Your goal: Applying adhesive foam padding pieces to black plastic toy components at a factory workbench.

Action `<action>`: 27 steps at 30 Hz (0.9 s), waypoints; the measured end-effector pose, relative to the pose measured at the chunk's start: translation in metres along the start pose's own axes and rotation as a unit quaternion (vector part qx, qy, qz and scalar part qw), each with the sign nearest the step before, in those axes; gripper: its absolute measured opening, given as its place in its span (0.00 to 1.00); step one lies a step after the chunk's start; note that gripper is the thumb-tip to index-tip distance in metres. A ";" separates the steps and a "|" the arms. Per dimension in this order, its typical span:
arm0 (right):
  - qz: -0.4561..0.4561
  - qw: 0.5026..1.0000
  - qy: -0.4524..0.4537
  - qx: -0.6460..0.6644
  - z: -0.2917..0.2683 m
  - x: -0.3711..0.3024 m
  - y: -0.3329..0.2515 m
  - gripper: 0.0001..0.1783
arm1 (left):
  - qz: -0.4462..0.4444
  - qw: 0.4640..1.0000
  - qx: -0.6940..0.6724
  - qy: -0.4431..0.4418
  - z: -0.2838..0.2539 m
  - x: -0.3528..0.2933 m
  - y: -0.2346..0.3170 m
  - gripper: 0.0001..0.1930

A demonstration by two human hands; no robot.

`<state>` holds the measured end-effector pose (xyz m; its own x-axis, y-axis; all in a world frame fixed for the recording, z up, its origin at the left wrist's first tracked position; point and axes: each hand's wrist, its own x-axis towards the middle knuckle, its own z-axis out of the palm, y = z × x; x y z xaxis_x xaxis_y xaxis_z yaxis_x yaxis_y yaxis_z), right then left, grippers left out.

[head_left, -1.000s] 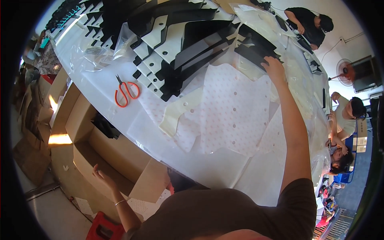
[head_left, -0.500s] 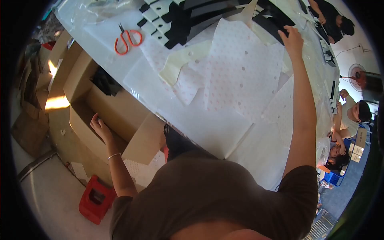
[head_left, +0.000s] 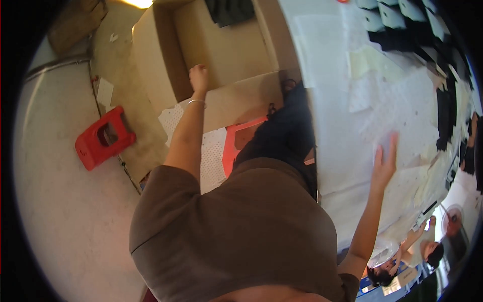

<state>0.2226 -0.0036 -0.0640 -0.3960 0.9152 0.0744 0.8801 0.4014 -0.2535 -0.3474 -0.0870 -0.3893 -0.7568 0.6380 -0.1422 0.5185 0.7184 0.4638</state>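
Note:
Above the near wall of an open cardboard box (head_left: 236, 48) is my left hand (head_left: 198, 78), a bracelet on its wrist. Its fingers bend out of sight, so whether they are closed on anything does not show. Dark folded material (head_left: 229, 11) lies inside the box at its far end. My right hand (head_left: 384, 168), a little blurred, is over the white sheets (head_left: 347, 151) on the table, fingers apart and nothing in them. Black pieces (head_left: 445, 118) lie beyond it, near the table's right side.
A red plastic stool (head_left: 105, 138) stands on the floor at left. White perforated sheet (head_left: 214, 158) and a red-framed object (head_left: 231, 146) are below the box. White and black cut pieces (head_left: 397, 22) cover the table's far end. Other people (head_left: 427, 251) sit at lower right.
The view has swung left and down toward the box. My right hand has come off the black piece and back over the white sheets. My left hand stays by the box, its fingers less visible.

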 end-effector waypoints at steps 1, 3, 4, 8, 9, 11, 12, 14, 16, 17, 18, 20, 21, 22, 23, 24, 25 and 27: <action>0.029 0.999 0.011 -0.005 -0.003 0.007 -0.014 0.32 | -0.016 1.000 0.006 -0.005 0.005 -0.010 0.006 0.12; 0.048 0.998 0.030 -0.010 -0.007 0.018 -0.023 0.30 | -0.037 0.999 0.031 -0.024 0.012 -0.009 0.012 0.13; 0.060 0.998 -0.003 -0.020 -0.009 0.021 -0.021 0.30 | -0.015 0.996 0.068 -0.060 0.010 -0.011 0.018 0.13; 0.128 0.982 -0.118 -0.068 -0.029 0.029 0.002 0.35 | -0.054 0.995 0.072 -0.050 0.013 0.021 0.009 0.13; 0.121 0.984 -0.112 -0.072 -0.033 0.028 -0.003 0.35 | -0.083 0.995 0.043 -0.041 0.024 0.039 0.004 0.12; 0.111 0.982 -0.126 -0.082 -0.035 0.025 -0.022 0.36 | -0.049 0.998 -0.044 -0.019 0.064 0.083 0.012 0.12; 0.089 0.984 -0.118 -0.101 -0.033 0.018 -0.028 0.36 | -0.013 0.993 -0.121 -0.002 0.082 0.105 0.022 0.12; 0.074 0.983 -0.097 -0.134 -0.026 0.017 -0.042 0.37 | -0.063 0.984 -0.159 0.052 0.114 0.150 0.039 0.13; 0.065 0.992 -0.082 -0.066 -0.024 0.023 -0.058 0.35 | -0.049 0.994 -0.045 0.085 0.105 0.221 -0.015 0.17; 0.061 0.994 -0.083 -0.041 -0.017 0.028 -0.055 0.35 | 0.017 0.993 0.099 0.063 0.068 0.260 -0.072 0.20; 0.095 0.984 -0.093 -0.117 -0.023 0.024 -0.049 0.36 | -0.016 0.998 -0.047 -0.035 0.134 0.267 0.005 0.21; 0.120 0.973 -0.081 -0.181 -0.036 0.026 -0.054 0.38 | 0.019 0.989 -0.117 -0.091 0.201 0.257 0.072 0.20; 0.126 0.980 -0.072 -0.132 -0.037 0.037 -0.061 0.35 | 0.061 0.989 -0.037 -0.126 0.182 0.283 0.022 0.20; 0.146 0.982 -0.062 -0.100 -0.043 0.039 -0.066 0.32 | 0.074 0.990 0.008 -0.122 0.179 0.295 -0.005 0.19; 0.268 0.963 0.031 -0.023 -0.051 0.022 -0.063 0.26 | 0.094 0.986 0.093 -0.101 0.138 0.333 -0.052 0.19; 0.383 0.913 0.136 0.035 -0.067 -0.001 -0.059 0.20 | 0.141 0.975 0.164 -0.057 0.114 0.359 -0.068 0.17; 0.549 0.820 0.160 -0.008 -0.102 -0.025 -0.053 0.13 | 0.152 0.957 0.246 0.012 0.094 0.378 -0.072 0.15; 0.415 0.787 0.436 0.135 -0.165 -0.089 -0.061 0.15 | 0.137 0.974 0.181 0.016 0.125 0.336 -0.042 0.15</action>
<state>0.2474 -0.1034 0.1036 0.7194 0.5815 0.3798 0.6071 -0.2609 -0.7506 -0.5734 0.1314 -0.5660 -0.5798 0.8143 -0.0263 0.8044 0.5773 0.1405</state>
